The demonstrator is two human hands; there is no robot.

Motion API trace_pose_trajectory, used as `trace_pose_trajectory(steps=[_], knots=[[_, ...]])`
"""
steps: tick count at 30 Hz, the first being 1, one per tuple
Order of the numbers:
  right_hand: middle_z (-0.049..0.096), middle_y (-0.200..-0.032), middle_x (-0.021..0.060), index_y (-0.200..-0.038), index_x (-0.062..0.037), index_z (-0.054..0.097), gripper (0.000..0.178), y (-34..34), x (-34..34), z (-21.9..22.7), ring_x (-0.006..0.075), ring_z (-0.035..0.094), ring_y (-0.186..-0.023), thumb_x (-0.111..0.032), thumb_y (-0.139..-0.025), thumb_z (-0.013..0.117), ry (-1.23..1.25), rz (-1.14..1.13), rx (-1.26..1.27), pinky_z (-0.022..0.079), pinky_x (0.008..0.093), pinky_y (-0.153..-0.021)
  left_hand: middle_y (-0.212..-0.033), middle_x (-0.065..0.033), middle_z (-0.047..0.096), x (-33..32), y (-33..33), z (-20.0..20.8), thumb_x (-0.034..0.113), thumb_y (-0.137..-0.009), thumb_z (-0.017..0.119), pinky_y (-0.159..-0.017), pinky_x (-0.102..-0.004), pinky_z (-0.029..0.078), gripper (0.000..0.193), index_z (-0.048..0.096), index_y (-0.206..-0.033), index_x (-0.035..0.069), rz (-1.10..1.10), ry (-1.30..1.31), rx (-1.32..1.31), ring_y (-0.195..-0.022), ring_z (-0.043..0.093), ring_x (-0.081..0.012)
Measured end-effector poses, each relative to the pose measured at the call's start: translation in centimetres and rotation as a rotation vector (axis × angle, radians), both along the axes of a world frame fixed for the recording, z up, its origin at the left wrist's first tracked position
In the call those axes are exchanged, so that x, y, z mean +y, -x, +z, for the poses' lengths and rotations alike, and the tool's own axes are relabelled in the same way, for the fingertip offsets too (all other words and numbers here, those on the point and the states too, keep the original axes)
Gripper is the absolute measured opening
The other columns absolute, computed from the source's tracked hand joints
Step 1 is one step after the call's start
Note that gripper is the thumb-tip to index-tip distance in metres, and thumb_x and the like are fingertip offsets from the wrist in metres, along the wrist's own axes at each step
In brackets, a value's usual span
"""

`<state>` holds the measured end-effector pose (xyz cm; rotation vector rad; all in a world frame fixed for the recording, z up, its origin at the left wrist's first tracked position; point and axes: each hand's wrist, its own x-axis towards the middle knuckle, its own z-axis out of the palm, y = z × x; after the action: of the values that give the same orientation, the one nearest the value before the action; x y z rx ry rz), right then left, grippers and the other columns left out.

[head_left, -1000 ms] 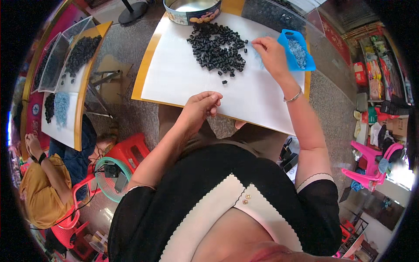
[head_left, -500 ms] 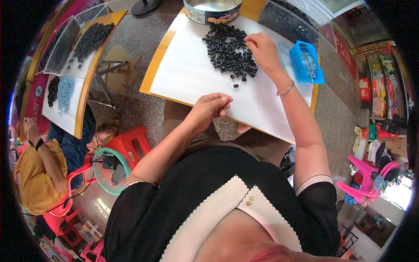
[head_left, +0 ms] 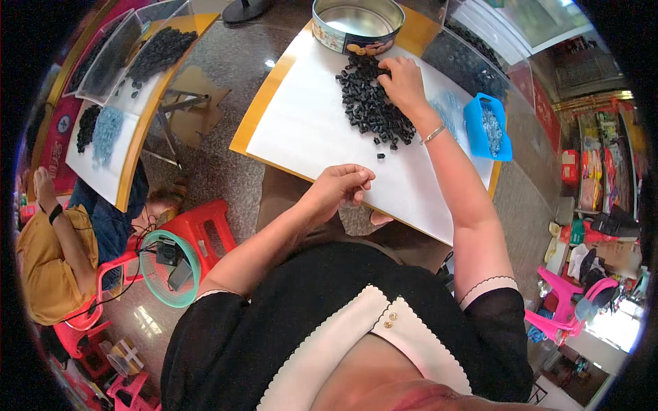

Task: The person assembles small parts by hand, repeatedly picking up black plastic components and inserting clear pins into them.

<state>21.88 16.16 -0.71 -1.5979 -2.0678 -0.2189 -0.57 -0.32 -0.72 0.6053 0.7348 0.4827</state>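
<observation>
Here's the heap of small black pieces, spread over the white sheet, one piece loose at its near side. The right hand is at its right edge, covering part of it, fingers bent; can't tell if they grip one. Nearer the body, the left hand curls, thumb against forefinger, its hold unclear. A round tin blocks the far side; right of the right wrist, pale-blue bits lie beside a blue tray.
</observation>
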Motion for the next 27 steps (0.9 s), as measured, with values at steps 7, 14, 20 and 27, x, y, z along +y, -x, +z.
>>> trace_pose_trajectory(steps=[7, 14, 20, 27], knots=[[0.063, -0.089, 0.0116, -0.086, -0.0072, 0.067, 0.013, 0.1, 0.6, -0.4, 0.0318, 0.057, -0.093, -0.011, -0.074, 0.061, 0.081, 0.085, 0.07, 0.045, 0.0445, -0.081, -0.081, 0.0011, 0.058, 0.1, -0.2, -0.2, 0.019, -0.097, 0.054, -0.058, -0.0202, 0.042, 0.019, 0.063, -0.098, 0.003, -0.004, -0.014, 0.0, -0.061, 0.051, -0.0052], [0.062, -0.09, 0.0106, -0.084, -0.0068, 0.065, 0.012, 0.0, 0.6, -0.5, 0.0314, 0.057, -0.095, -0.009, -0.074, 0.06, 0.13, 0.004, 0.057, 0.044, 0.0458, -0.081, -0.08, 0.0009, 0.058, 0.0, -0.2, -0.3, 0.02, -0.097, 0.054, -0.057, -0.0205, 0.042, 0.02, 0.063, -0.099, 0.002, 0.002, -0.028, -0.024, -0.061, 0.051, -0.0054], [0.065, -0.085, 0.0083, -0.095, -0.0044, 0.068, 0.021, 0.1, -1.2, 1.1, 0.0213, 0.06, -0.083, -0.011, -0.076, 0.064, 0.1, 0.07, 0.256, 0.047, 0.0334, -0.077, -0.081, 0.0006, 0.058, -0.1, -0.1, -0.6, 0.019, -0.097, 0.054, -0.058, -0.0209, 0.044, 0.02, 0.063, -0.1, 0.002, 0.002, -0.031, -0.016, -0.061, 0.051, -0.0055], [0.065, -0.087, -0.0005, -0.1, 0.0005, 0.067, 0.02, 1.7, -9.3, 4.6, 0.0065, 0.058, -0.082, -0.009, -0.083, 0.067, 0.434, 0.07, 1.079, 0.046, 0.022, -0.074, -0.082, -0.0006, 0.059, 0.2, 0.0, 0.0, 0.018, -0.096, 0.054, -0.058, -0.0209, 0.043, 0.019, 0.062, -0.101, 0.001, 0.063, -0.022, -0.005, -0.061, 0.051, -0.0072]])
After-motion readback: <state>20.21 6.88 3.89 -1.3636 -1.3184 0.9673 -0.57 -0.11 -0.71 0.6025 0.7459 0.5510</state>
